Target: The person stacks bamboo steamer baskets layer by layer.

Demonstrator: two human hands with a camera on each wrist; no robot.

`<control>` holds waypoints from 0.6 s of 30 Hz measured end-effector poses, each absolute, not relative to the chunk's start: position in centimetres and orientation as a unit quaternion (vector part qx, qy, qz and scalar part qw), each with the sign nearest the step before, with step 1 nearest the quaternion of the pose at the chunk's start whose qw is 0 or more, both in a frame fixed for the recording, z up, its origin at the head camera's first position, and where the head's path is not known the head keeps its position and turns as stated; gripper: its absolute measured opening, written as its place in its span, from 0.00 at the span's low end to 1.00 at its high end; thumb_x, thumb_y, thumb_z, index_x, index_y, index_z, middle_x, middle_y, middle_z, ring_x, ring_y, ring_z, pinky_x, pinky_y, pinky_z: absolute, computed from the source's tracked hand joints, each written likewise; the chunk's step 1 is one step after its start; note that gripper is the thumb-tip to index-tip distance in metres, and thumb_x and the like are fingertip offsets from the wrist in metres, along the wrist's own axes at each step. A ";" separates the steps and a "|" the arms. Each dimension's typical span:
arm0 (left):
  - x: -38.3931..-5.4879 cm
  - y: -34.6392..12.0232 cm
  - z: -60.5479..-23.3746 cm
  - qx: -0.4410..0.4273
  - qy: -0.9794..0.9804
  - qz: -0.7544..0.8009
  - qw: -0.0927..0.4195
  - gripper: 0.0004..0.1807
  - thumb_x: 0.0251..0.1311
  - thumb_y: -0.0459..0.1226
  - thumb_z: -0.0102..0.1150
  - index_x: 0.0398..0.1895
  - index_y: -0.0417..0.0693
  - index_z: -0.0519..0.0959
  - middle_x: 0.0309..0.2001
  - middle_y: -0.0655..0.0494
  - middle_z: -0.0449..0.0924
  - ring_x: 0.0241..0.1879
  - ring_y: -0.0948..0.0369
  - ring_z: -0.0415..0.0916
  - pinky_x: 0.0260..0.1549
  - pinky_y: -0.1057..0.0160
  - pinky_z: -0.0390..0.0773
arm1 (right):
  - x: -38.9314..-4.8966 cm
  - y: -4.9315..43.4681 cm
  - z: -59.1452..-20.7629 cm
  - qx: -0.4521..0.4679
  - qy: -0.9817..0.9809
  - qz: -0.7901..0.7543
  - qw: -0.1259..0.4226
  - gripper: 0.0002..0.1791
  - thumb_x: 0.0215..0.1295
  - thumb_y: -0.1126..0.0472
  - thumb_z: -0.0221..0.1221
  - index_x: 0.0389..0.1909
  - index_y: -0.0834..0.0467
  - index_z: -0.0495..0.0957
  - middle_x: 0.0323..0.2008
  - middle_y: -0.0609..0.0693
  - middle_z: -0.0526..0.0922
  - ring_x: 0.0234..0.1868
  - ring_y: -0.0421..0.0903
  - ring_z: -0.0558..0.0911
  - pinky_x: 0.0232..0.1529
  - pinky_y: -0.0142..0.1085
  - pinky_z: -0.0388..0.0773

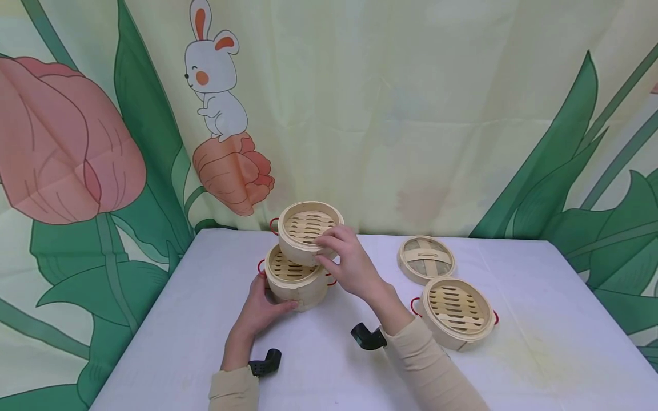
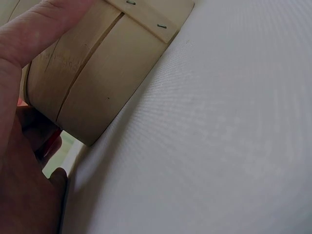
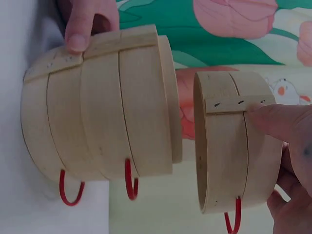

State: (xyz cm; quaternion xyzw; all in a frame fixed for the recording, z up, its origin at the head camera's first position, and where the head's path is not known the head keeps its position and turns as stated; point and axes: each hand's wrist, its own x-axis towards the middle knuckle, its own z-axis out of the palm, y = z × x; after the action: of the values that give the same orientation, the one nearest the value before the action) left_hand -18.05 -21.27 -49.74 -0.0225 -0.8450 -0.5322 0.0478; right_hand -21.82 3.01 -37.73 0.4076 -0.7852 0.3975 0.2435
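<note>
Right hand [image 1: 352, 262] pinched bamboo steamer basket [image 1: 307, 228] | left hand [image 1: 262, 308] gripped 2-tier steamer stack [image 1: 298, 287] beneath | stack stood on table [image 1: 319, 365]

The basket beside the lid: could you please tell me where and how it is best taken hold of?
I would wrap the grip round the right side of the basket, on its outer wall, coming in from the right. It stands upright with room there, while the lid crowds its far-left side. Its red loops look thin.
</note>
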 end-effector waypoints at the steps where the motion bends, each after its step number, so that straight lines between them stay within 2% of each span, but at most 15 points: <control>1: -18.1 -21.3 -49.8 -0.023 -0.845 -0.532 0.048 0.61 0.41 0.45 0.85 0.76 0.44 0.55 0.71 0.42 0.59 0.72 0.47 0.53 0.71 0.44 0.52 | -21.7 2.8 -37.8 0.411 -0.784 0.397 0.243 0.14 0.55 0.73 0.71 0.43 0.65 0.83 0.44 0.55 0.79 0.52 0.56 0.74 0.56 0.48 0.71; 8: -18.1 -21.2 -49.8 -0.028 -0.848 -0.527 0.055 0.61 0.40 0.47 0.85 0.75 0.44 0.56 0.71 0.42 0.59 0.72 0.46 0.54 0.70 0.42 0.55 | -21.1 1.6 -38.2 0.430 -0.777 0.394 0.235 0.13 0.56 0.71 0.72 0.43 0.64 0.83 0.43 0.53 0.78 0.50 0.54 0.73 0.54 0.45 0.72; 18: -18.2 -21.4 -50.1 -0.035 -0.843 -0.533 0.057 0.59 0.42 0.44 0.85 0.74 0.39 0.56 0.69 0.42 0.62 0.69 0.49 0.59 0.69 0.47 0.58 | -20.5 0.7 -38.7 0.445 -0.776 0.389 0.221 0.14 0.56 0.71 0.72 0.43 0.64 0.84 0.42 0.53 0.78 0.50 0.53 0.74 0.54 0.43 0.73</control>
State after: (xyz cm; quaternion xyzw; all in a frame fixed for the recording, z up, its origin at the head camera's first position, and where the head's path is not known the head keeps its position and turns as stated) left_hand -18.18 -21.37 -50.08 -0.0350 -0.8434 -0.5332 0.0568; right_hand -20.54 0.68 -38.71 0.4447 -0.7756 0.3895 0.2214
